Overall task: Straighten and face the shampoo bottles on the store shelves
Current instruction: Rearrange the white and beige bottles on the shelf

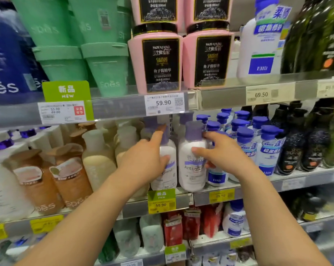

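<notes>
Two white shampoo bottles with lilac caps stand side by side at the front of the middle shelf (pixel 181 202). My left hand (pixel 145 162) grips the left white bottle (pixel 167 175), thumb on its front and index finger stretched up along its neck. My right hand (pixel 222 152) grips the right white bottle (pixel 191 169), thumb across its front label and fingers round its right side by the cap. Both bottles stand upright with labels facing outward, partly covered by my hands.
Blue-capped clear bottles (pixel 268 148) crowd the shelf just right of my hands, dark bottles (pixel 293 146) beyond them. Cream bottles (pixel 98 158) and brown bottles (pixel 70 175) stand to the left. Pink jars (pixel 158 62) and green tubes (pixel 106 70) fill the shelf above.
</notes>
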Demonstrator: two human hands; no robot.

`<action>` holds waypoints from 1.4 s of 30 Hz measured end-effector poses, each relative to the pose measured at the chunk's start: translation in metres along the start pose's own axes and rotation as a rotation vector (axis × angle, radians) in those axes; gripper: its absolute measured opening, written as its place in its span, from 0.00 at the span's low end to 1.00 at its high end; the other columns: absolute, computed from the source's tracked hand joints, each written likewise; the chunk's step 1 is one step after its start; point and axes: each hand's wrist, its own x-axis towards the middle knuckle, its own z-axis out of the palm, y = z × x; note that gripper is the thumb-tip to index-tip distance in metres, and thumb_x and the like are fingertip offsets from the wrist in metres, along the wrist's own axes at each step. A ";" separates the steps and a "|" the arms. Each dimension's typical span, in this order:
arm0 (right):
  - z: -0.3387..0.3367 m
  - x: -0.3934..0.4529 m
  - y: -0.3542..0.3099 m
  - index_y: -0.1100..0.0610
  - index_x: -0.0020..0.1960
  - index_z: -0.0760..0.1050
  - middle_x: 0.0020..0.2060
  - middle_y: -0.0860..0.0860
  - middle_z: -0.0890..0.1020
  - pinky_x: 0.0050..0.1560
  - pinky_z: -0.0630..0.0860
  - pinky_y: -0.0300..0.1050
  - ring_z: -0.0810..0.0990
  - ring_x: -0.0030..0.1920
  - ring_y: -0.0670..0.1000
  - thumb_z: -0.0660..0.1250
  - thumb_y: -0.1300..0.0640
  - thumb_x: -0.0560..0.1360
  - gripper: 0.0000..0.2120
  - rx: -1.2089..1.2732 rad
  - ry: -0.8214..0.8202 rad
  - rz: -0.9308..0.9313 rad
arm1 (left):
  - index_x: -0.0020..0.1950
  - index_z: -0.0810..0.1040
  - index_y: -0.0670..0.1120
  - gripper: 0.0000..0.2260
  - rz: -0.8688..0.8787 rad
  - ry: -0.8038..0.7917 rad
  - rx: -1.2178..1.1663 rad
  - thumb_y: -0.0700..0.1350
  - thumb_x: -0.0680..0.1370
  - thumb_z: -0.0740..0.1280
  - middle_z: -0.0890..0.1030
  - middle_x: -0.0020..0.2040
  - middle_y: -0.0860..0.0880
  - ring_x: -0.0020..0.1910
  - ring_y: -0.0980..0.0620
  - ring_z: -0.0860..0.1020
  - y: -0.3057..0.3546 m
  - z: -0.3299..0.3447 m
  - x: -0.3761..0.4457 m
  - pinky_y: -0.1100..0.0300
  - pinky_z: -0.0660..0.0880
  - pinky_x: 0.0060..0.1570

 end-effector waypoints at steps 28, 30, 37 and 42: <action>0.016 0.003 0.011 0.56 0.56 0.77 0.52 0.54 0.81 0.51 0.77 0.54 0.79 0.53 0.56 0.74 0.36 0.69 0.28 -0.257 0.212 -0.087 | 0.77 0.47 0.60 0.34 -0.016 0.102 0.069 0.61 0.77 0.62 0.77 0.42 0.48 0.47 0.43 0.78 0.002 0.008 0.008 0.53 0.75 0.37; 0.014 0.000 0.011 0.56 0.58 0.78 0.53 0.54 0.82 0.52 0.78 0.55 0.80 0.53 0.56 0.74 0.37 0.70 0.27 -0.228 0.203 -0.081 | 0.77 0.47 0.60 0.34 0.004 0.098 0.075 0.61 0.77 0.62 0.73 0.39 0.50 0.47 0.44 0.77 0.003 0.007 0.007 0.53 0.75 0.37; 0.017 -0.005 0.008 0.51 0.54 0.80 0.48 0.50 0.84 0.48 0.80 0.55 0.83 0.43 0.53 0.74 0.40 0.70 0.19 -0.177 0.192 -0.044 | 0.77 0.42 0.64 0.36 0.031 0.084 0.022 0.62 0.77 0.62 0.81 0.45 0.47 0.49 0.44 0.78 -0.004 0.006 0.005 0.50 0.78 0.41; 0.020 -0.012 0.005 0.53 0.59 0.80 0.55 0.52 0.82 0.52 0.78 0.54 0.81 0.53 0.53 0.74 0.41 0.72 0.21 -0.205 0.278 -0.048 | 0.76 0.46 0.65 0.34 0.077 0.077 -0.019 0.61 0.78 0.63 0.81 0.44 0.48 0.46 0.44 0.79 -0.012 0.001 -0.004 0.50 0.79 0.40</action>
